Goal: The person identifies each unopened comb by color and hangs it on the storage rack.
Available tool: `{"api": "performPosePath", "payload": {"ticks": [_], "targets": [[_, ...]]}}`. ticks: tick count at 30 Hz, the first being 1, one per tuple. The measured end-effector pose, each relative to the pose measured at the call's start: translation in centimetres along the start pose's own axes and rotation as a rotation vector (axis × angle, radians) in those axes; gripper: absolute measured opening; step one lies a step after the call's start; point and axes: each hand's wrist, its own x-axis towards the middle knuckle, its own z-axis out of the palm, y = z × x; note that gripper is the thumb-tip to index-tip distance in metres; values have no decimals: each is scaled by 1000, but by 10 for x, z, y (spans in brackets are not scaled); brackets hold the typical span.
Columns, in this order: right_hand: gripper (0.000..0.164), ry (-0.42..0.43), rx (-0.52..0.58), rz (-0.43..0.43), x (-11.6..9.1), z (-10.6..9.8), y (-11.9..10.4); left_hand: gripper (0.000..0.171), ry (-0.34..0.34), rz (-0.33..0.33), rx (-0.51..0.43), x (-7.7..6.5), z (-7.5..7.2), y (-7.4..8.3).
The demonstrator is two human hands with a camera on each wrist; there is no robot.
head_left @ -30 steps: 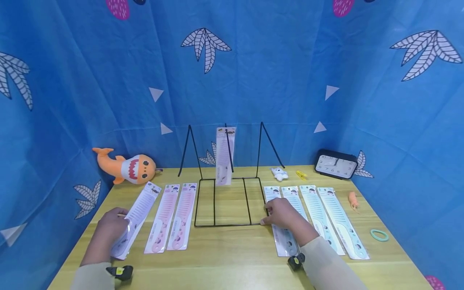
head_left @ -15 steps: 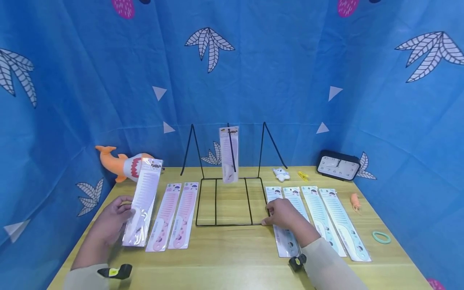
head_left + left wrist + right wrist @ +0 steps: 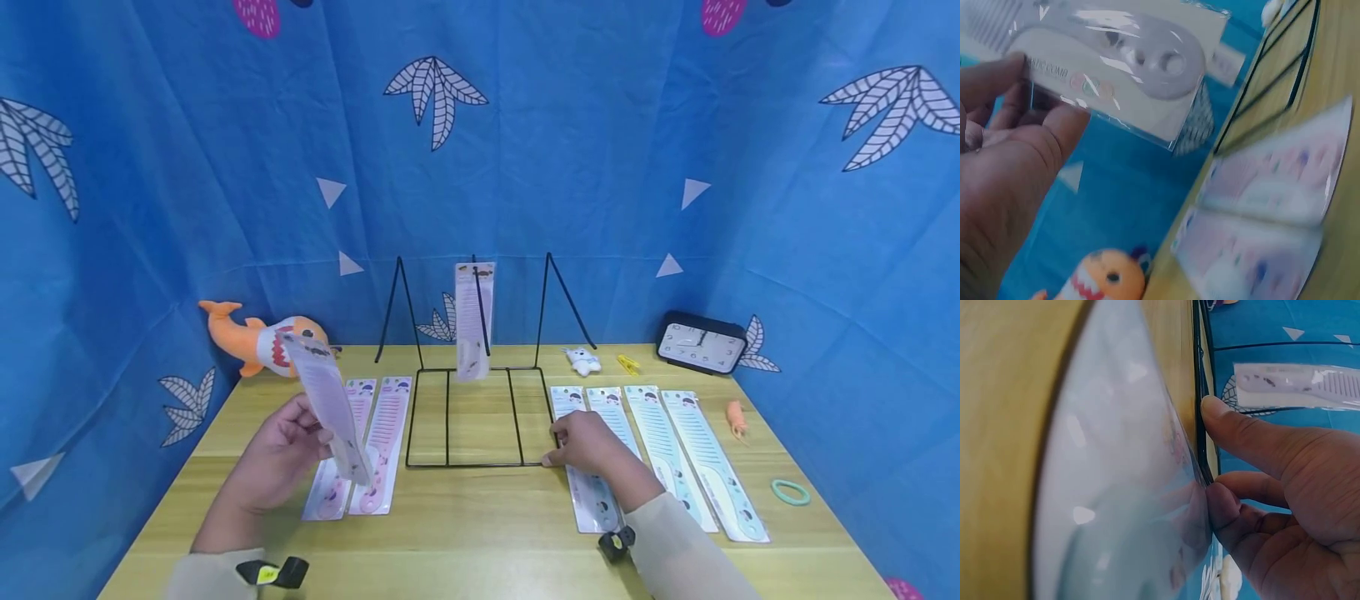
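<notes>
My left hand (image 3: 281, 450) grips a packaged purple comb (image 3: 337, 417) by its edge and holds it tilted above the table. The left wrist view shows the comb's rounded handle end (image 3: 1166, 62) under clear film, with thumb and fingers on the package edge. Below it lie two packaged pink combs (image 3: 384, 458). At the front right corner of a black wire rack (image 3: 472, 466), my right hand (image 3: 588, 446) pinches the frame between thumb and fingers. Another packaged purple comb (image 3: 467, 333) hangs from the rack's middle hook. Both outer hooks hold nothing.
Several packaged blue-green combs (image 3: 667, 454) lie at the right, partly under my right forearm. An orange shark toy (image 3: 247, 342) sits back left. Along the back right are a white bear figure (image 3: 582, 361), a yellow clip (image 3: 628, 364) and a black clock (image 3: 701, 342). A green ring (image 3: 790, 492) lies far right.
My left hand has lifted the purple comb from the table's left side, moved it rightward over the pink combs and turned it. The right hand stays on the rack's corner.
</notes>
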Motion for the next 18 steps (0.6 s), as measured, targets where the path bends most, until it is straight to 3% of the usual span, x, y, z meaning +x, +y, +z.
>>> {"api": "performPosePath", "payload": {"ticks": [6, 11, 18], "targets": [[54, -2, 5, 8, 0, 0, 0, 41, -74, -27, 81, 19, 40, -3], [56, 3, 8, 0, 0, 0, 0, 16, -8, -159, 239, 36, 70, -10], [56, 3, -3, -1, 1, 1, 0, 15, 54, -252, 453, 58, 97, -21]]}}
